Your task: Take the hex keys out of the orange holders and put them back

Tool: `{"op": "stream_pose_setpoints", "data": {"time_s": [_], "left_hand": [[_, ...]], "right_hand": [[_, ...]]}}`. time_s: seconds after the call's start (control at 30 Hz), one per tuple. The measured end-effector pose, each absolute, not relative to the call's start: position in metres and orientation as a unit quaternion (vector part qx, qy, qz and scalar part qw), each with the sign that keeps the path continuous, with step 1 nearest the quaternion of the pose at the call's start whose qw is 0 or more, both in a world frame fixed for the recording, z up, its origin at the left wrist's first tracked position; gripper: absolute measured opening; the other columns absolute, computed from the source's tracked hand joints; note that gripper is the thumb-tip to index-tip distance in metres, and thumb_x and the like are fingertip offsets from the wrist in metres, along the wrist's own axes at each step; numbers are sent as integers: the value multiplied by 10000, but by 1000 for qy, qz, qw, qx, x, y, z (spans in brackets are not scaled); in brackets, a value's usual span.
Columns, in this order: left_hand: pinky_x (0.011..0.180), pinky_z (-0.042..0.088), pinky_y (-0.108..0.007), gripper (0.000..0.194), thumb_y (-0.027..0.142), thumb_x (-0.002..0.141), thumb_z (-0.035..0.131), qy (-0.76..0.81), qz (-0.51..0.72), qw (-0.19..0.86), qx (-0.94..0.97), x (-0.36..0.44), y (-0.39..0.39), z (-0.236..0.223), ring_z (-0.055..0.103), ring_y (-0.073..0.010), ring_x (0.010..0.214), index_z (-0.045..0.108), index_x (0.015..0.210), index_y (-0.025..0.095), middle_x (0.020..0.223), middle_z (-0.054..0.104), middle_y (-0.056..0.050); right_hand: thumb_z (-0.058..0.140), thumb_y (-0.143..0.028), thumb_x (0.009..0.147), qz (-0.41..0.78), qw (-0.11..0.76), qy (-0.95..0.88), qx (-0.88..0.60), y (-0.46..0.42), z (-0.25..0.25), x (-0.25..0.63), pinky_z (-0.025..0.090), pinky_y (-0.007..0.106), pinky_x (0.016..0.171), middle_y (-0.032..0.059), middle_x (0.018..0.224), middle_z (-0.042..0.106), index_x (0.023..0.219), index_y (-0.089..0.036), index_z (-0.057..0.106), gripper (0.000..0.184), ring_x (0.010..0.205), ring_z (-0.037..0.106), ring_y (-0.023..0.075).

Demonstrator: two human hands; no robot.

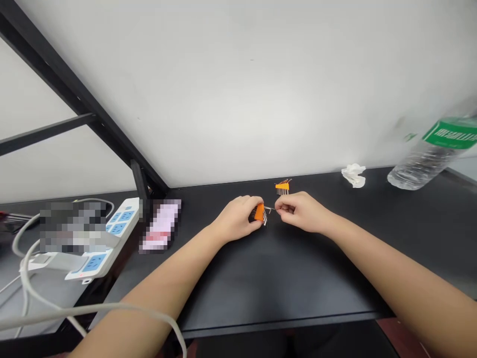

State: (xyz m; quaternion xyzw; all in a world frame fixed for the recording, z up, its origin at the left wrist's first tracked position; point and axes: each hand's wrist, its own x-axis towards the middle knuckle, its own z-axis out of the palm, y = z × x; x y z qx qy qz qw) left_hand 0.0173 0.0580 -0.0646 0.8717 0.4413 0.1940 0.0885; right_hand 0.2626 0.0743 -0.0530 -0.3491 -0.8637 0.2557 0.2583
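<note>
My left hand grips an orange hex key holder between thumb and fingers, with several metal keys sticking out of it. Facing it, my right hand pinches a thin metal hex key, whose other end reaches to the holder. Whether that key sits in a slot is too small to tell. A second orange hex key holder, also filled with several keys, lies on the black table just behind my right hand.
A crumpled white tissue and a clear plastic bottle with a green label are at the right. On the left are a pixelated phone-like object, a white power strip and loose white cables. A black frame rises beside the wall.
</note>
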Motion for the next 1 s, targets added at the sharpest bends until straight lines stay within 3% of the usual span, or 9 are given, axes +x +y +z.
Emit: {"op": "stream_pose_setpoints", "data": {"time_s": [0.63, 1.0], "left_hand": [[816, 536, -360, 327, 222, 794, 685, 442, 194, 103, 870, 17, 59, -66, 659, -217, 892, 584, 1104, 256, 1021, 704, -25], [788, 562, -309, 340, 216, 779, 688, 447, 248, 196, 837, 21, 55, -69, 677, -179, 849, 571, 1097, 248, 998, 695, -7]], "right_hand": [[537, -97, 823, 221, 246, -880, -340, 75, -52, 262, 374, 238, 622, -41, 659, 563, 785, -207, 585, 126, 600, 485, 110], [528, -95, 818, 233, 236, -877, -348, 74, -52, 264, 363, 238, 602, -44, 660, 565, 796, -207, 572, 122, 594, 483, 108]]}}
